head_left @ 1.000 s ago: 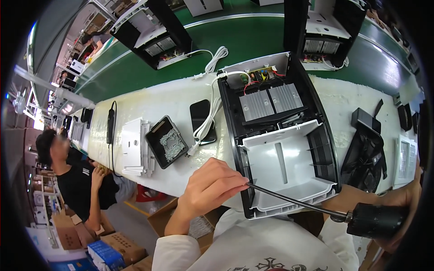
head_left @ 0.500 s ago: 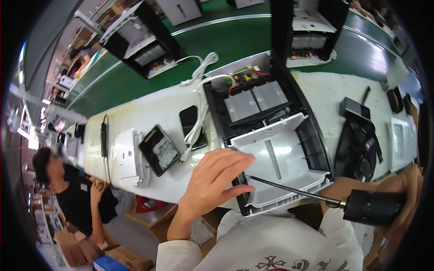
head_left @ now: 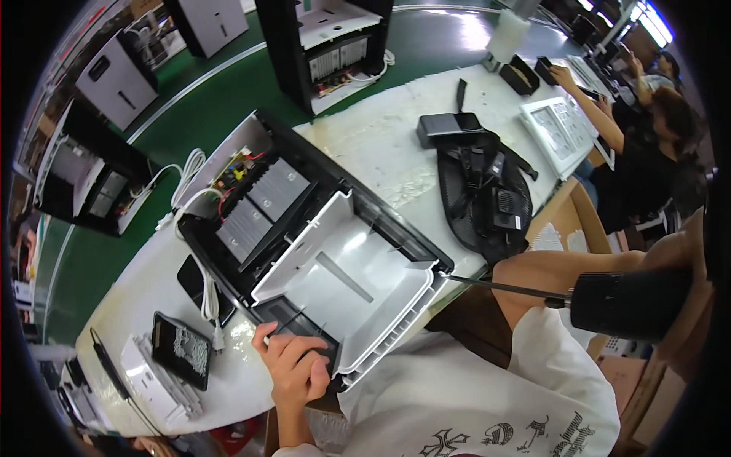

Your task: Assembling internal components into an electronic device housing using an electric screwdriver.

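Note:
A black appliance housing point(head_left: 396, 228) lies open on the worktop, a white inner tray point(head_left: 358, 282) set in its near half. My left hand point(head_left: 293, 369) grips the housing's near left corner, fingers bent over the black wall. At the right rim of the picture, my right hand point(head_left: 691, 324) is wrapped round a black electric screwdriver point(head_left: 628, 305). Its long thin bit reaches left to the tray's near right corner, where the tip appears to touch. Whether a screw sits there is too small to tell. In the housing's far half are grey metal blocks point(head_left: 263, 209) and colored wires.
Left of the housing lie a black box of screws point(head_left: 181, 350), white plates point(head_left: 156, 381), a dark phone point(head_left: 202, 286) and a white cable point(head_left: 207, 297). A black mesh part point(head_left: 487, 190) rests at the right. Similar housings point(head_left: 91, 167) stand beyond. A co-worker point(head_left: 647, 152) sits at far right.
My view has turned to the right. The screwdriver's tip has gone from the tray's left side to its near right corner. My left hand, previously raised by the tray, now grips the housing's corner.

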A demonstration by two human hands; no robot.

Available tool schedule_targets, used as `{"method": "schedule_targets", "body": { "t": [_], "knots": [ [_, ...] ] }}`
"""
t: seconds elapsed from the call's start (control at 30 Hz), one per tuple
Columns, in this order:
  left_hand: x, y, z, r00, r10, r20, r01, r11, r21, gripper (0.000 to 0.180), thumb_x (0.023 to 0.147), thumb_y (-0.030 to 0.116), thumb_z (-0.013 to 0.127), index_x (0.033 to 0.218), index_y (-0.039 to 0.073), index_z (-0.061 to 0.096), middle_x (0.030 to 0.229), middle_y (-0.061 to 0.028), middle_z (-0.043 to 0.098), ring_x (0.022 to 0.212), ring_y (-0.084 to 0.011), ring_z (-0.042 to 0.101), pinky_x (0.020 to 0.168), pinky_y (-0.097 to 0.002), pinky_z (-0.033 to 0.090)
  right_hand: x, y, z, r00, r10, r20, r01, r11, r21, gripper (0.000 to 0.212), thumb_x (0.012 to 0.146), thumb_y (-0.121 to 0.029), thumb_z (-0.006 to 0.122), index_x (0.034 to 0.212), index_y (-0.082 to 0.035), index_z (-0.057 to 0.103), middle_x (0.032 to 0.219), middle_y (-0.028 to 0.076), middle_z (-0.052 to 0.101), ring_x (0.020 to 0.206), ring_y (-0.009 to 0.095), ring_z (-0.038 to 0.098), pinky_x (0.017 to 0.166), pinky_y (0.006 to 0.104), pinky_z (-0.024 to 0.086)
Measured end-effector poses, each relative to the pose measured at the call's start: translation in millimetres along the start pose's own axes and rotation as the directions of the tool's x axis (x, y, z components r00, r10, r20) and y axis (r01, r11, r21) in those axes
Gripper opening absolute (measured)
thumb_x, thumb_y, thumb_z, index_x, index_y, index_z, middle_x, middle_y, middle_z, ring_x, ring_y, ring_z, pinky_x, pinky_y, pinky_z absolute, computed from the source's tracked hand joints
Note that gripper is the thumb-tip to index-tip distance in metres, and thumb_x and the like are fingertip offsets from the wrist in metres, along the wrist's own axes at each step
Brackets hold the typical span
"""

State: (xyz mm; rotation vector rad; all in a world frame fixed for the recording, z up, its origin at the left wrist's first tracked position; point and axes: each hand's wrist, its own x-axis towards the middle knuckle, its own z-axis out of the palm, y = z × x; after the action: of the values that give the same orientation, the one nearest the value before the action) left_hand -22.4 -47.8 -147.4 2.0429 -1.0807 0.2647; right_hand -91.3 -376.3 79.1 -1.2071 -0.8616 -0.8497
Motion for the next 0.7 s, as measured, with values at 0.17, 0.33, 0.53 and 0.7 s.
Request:
{"method": "schedule_targets", "body": {
  "t": [0.17,0.33,0.53,0.7],
  "knots": [
    [1.6,-1.1,2.3,1.0,0.011,-0.003,-0.011,1.0,0.004,0.024,0.079,0.02,0.054,0.056,0.014,0.055,0.076,0.0047,0.066,0.074,-0.0173,0.051,0.101,-0.0476,0.032,-23.8,30.2,26.3,0.998,0.032,0.059,-0.03,0.999,-0.033,0.039,0.078,-0.013,0.08,0.093,-0.001,0.046,0.068,0.011,0.054,0.045,0.019,0.056,0.036,0.0302,0.053],
    [-21.4,-1.9,-4.4,0.997,-0.061,-0.052,0.064,0.995,0.072,0.027,0.08,0.023,0.052,0.054,0.013,0.054,0.074,0.0041,0.066,0.075,-0.0173,0.049,0.102,-0.0484,0.031,-86.7,-43.2,3.2,0.992,0.063,0.108,-0.067,0.997,0.033,0.045,0.074,-0.008,0.084,0.095,0.0,0.045,0.067,0.014,0.056,0.045,0.022,0.058,0.038,0.0345,0.054],
    [-10.6,-7.1,6.4,0.999,0.007,-0.04,-0.006,1.0,0.019,0.026,0.078,0.023,0.051,0.054,0.014,0.055,0.074,0.0042,0.065,0.075,-0.0171,0.048,0.102,-0.0487,0.031,-59.7,34.2,22.2,0.987,0.091,0.129,-0.09,0.996,-0.017,0.053,0.07,-0.004,0.088,0.098,0.001,0.043,0.065,0.018,0.059,0.045,0.026,0.06,0.039,0.0396,0.056],
    [-12.3,-6.4,6.9,0.999,-0.002,-0.052,0.003,1.0,0.021,0.027,0.078,0.024,0.05,0.054,0.016,0.056,0.074,0.0047,0.065,0.076,-0.0169,0.047,0.101,-0.0486,0.031,-48.2,30.1,31.0,0.912,0.391,0.122,-0.373,0.916,-0.148,0.047,0.076,0.0,0.084,0.094,0.002,0.041,0.065,0.022,0.058,0.043,0.029,0.056,0.035,0.0379,0.048]
  ]
}}
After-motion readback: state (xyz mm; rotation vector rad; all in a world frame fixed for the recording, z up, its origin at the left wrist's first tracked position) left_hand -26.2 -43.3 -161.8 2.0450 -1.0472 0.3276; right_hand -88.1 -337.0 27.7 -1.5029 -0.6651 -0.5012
